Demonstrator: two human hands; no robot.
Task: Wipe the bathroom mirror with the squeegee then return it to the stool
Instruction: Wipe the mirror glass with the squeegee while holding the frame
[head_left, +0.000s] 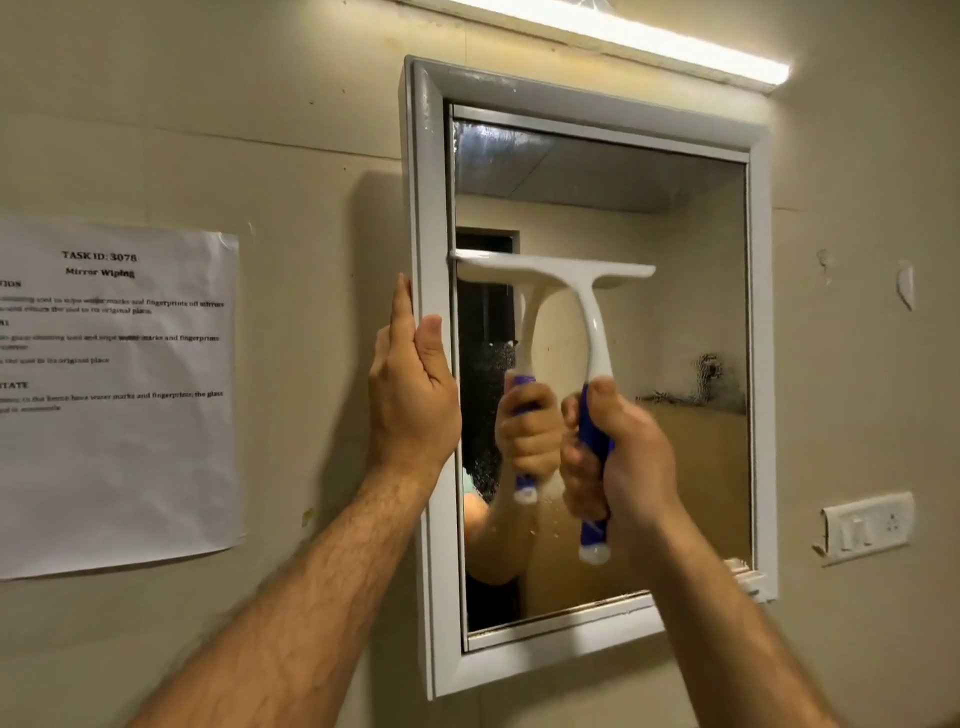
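A white-framed mirror hangs on the beige wall in front of me. The squeegee has a white head and neck and a blue handle. My right hand grips the blue handle, with the blade lying across the left half of the glass at mid height. Water droplets speckle the glass below the blade on the left. My left hand rests flat against the left side of the mirror frame, fingers straight. The stool is out of view.
A printed task sheet is taped to the wall on the left. A tube light glows above the mirror. A white switch plate sits on the wall to the right.
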